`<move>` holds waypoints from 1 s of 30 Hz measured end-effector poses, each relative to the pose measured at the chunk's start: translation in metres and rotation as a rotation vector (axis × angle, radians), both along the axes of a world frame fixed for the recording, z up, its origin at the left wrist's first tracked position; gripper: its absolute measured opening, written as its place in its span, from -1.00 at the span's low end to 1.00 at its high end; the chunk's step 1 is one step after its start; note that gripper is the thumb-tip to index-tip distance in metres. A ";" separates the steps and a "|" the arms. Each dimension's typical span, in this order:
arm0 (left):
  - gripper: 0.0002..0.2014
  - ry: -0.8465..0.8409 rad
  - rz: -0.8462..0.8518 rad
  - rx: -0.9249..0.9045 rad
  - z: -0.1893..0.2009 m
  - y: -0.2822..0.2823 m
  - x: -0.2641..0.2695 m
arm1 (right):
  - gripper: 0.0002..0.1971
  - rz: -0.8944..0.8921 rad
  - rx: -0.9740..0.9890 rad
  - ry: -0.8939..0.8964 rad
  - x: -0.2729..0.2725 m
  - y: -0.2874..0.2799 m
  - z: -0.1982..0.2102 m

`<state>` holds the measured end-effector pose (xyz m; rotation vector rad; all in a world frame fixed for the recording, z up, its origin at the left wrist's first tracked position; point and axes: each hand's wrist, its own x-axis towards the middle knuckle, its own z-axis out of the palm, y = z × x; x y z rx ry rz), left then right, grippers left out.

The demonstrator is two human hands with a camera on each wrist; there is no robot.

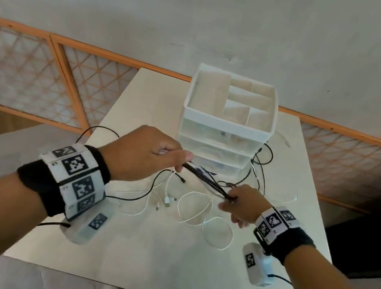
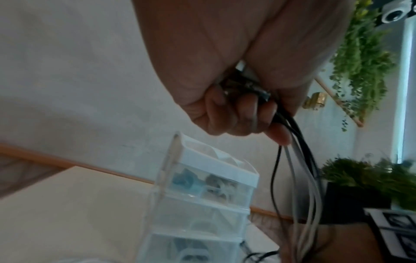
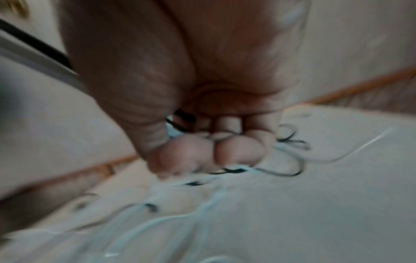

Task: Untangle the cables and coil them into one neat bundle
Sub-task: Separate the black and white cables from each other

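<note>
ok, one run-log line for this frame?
left hand: grips cables | right hand: pinches same strands | rest: loose loops on table | bundle: not yet coiled

Smooth matt white table top [image 1: 166, 253]; translucent glossy plastic drawer unit [image 1: 221, 149]; my thin black and white rubbery-sheathed cables [image 1: 206, 181].

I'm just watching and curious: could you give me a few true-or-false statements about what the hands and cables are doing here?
1. Both hands hold a stretch of cables between them. True: the left hand and right hand grip the gathered strands.
2. Every cable is black. False: white cables lie looped on the table.
3. A drawer organiser stands behind the hands. True.
4. All cables are already bundled. False: loose loops still lie spread on the table.
</note>
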<state>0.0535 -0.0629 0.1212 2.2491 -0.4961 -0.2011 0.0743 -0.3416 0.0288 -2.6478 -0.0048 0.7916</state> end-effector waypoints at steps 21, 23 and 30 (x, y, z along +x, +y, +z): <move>-0.68 0.151 -0.218 0.378 -0.105 0.025 -0.023 | -0.84 0.226 0.028 -0.231 -0.011 0.073 -0.030; -0.68 0.288 -0.178 0.523 -0.108 0.025 -0.027 | -0.93 0.089 0.038 -0.460 -0.002 0.062 -0.033; -0.80 0.456 0.202 0.321 -0.129 0.022 -0.017 | -0.69 0.065 0.294 -0.815 -0.039 0.094 -0.061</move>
